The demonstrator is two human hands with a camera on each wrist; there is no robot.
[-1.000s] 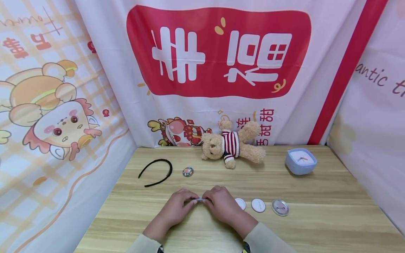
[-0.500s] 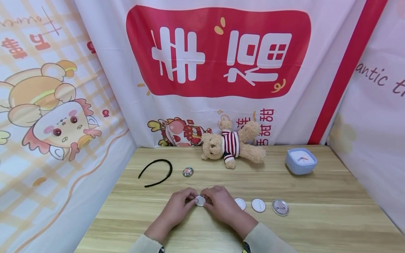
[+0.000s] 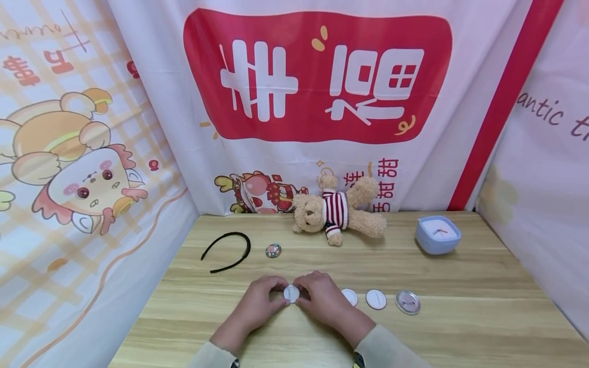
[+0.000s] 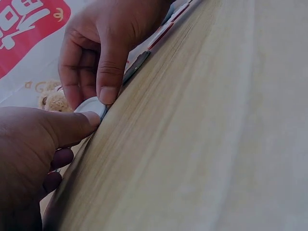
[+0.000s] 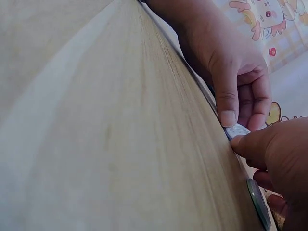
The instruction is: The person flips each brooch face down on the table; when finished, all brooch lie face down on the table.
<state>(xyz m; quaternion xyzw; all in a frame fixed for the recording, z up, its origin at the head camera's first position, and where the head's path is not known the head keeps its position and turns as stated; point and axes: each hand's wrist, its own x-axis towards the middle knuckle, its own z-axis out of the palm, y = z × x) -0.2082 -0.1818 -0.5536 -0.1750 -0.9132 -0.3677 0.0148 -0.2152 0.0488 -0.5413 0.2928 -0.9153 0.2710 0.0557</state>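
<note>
Between both hands, near the middle of the table [image 3: 257, 342], is a small round pin badge [image 3: 291, 294] with its pale back towards the head camera. My left hand [image 3: 260, 300] pinches its left edge between thumb and fingers. On the opposite edge, my right hand [image 3: 322, 297] pinches it the same way. The left wrist view shows the badge [image 4: 91, 107] close to the tabletop, tilted, with both thumbs at its near rim. In the right wrist view the fingers cover much of the badge [image 5: 237, 130].
Right of the hands lie two white-backed round badges [image 3: 376, 299] and a larger silver badge [image 3: 407, 302]. Farther back are a black headband [image 3: 249, 246], a patterned badge [image 3: 273, 250], a teddy bear [image 3: 336, 210] and a blue clock [image 3: 438, 236]. Printed curtains [image 3: 161, 102] enclose the table.
The badge has turned from edge-on to showing its pale back to the head camera. Both thumbs have come lower on its rim; the hands stay nearly in place.
</note>
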